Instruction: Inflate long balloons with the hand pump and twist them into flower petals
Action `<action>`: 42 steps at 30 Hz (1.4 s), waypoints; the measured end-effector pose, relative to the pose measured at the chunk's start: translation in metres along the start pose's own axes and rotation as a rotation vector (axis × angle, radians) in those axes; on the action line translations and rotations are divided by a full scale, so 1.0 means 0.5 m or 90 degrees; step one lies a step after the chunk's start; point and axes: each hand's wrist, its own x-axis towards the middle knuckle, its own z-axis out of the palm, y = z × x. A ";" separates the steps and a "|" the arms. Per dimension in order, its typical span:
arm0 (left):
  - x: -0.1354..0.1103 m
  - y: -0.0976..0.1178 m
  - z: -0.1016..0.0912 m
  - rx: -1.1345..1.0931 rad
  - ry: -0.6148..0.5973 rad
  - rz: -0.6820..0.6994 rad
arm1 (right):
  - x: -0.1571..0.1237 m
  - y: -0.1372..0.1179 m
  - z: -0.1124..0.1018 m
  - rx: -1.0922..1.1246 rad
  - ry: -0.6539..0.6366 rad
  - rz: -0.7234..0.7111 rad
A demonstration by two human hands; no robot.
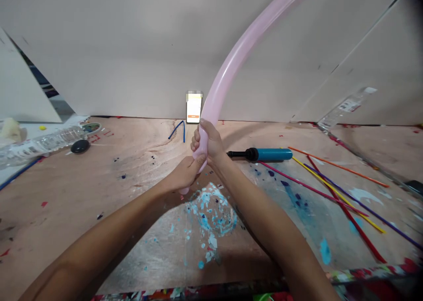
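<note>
A long inflated pink balloon (pixel 238 54) arcs from the upper right down to the middle of the wooden table (pixel 132 169). My right hand (pixel 208 140) is wrapped round the balloon near its lower end. My left hand (pixel 187 173) grips the balloon's end just below, fingers pinched on it. Both hands touch each other over the paint-stained tabletop.
A blue hand pump (pixel 264 154) lies right of my hands. Several uninflated long balloons (pixel 333 191) in red, yellow, orange and purple lie at right. A phone (pixel 193 109) leans on the wall. A plastic bottle (pixel 39 144) and a dark lid (pixel 79 146) lie at left.
</note>
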 end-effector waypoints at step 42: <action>-0.015 0.012 -0.021 -0.381 -0.243 -0.177 | 0.017 -0.028 -0.037 0.076 0.078 -0.033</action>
